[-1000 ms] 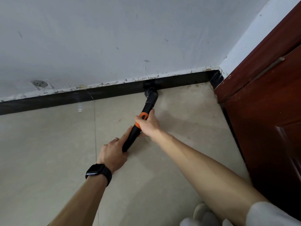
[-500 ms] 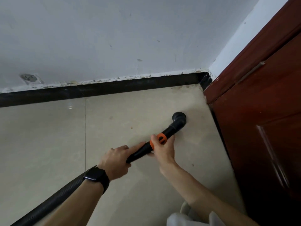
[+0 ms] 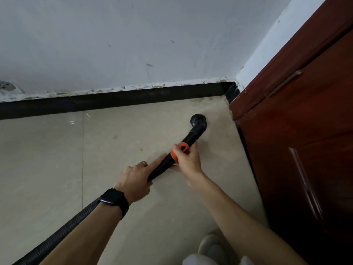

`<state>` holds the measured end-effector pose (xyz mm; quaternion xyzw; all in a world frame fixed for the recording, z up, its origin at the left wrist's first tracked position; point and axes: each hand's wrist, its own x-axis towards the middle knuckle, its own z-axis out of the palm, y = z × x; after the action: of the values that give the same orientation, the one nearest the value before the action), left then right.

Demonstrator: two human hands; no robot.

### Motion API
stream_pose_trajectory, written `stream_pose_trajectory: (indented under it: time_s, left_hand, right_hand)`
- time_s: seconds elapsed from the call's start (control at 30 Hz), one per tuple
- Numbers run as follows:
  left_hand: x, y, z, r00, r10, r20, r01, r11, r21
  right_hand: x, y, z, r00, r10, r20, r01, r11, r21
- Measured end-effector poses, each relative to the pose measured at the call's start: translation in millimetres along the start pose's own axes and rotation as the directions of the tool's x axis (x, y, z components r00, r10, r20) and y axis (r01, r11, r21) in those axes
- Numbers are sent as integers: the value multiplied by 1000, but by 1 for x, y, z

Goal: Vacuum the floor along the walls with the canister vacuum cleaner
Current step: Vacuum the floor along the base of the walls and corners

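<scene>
On the head camera, both my hands are clamped on the vacuum's wand (image 3: 191, 138). My right hand (image 3: 188, 161) wraps the orange collar (image 3: 181, 149) in front. My left hand (image 3: 133, 180) grips the black tube just behind it, index finger laid straight along the top. The hands are close but not touching.

Past the right hand the wand elbows down into a round brush nozzle (image 3: 198, 121), low over the floor tiles (image 3: 47, 159). It is near the corner where the black skirting (image 3: 133, 98) meets the wooden door (image 3: 296, 150) and touches neither. I cannot tell whether the bristles are touching the floor. The ribbed hose (image 3: 63, 228) trails back under my left forearm.

I judge the wand to be light, rigid, smooth plastic, best steered from the collar. The hose looks flexible and likely to tug. The tiles are glossy and hard, so soft bristles should glide. The door's lacquer looks easy to knock.
</scene>
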<state>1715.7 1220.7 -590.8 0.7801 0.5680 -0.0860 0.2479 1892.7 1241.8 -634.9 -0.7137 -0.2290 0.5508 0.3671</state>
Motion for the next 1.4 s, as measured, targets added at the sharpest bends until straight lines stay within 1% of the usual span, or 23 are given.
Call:
stream_pose_trajectory:
  time_s: [0.1, 0.27, 0.37, 0.57, 0.93, 1.1, 1.27, 1.4]
  left_hand:
    - [9, 5, -2, 1000, -22, -19, 22, 1000, -13]
    - [29, 11, -7, 999, -37, -36, 37, 999, -14]
    - [38, 15, -11, 999, -42, -31, 41, 999, -27]
    - [54, 19, -12, 997, -42, -68, 40, 999, -31]
    - [77, 23, -21, 999, -3, -45, -1, 996, -89]
    - [91, 40, -22, 999, 30, -28, -32, 996, -85]
    - [103, 51, -26, 997, 74, -26, -76, 995, -59]
    - [115, 58, -28, 996, 91, -3, -91, 991, -97]
  right_hand:
    - [15, -10, -4, 999, -37, 18, 37, 998, -44]
    - [40, -25, -6, 999, -27, 16, 29, 996, -83]
    - [51, -31, -8, 999, -33, 8, 33, 995, -92]
    - [65, -45, -10, 999, -36, 10, 37, 995, -88]
    - [75, -64, -14, 996, -16, -83, 6, 993, -119]
    - [81, -68, -36, 991, 19, -133, -24, 999, -31]
    - [86, -74, -50, 984, 46, -170, -46, 999, 2]
    - [91, -81, -59, 976, 64, -211, -63, 998, 9]
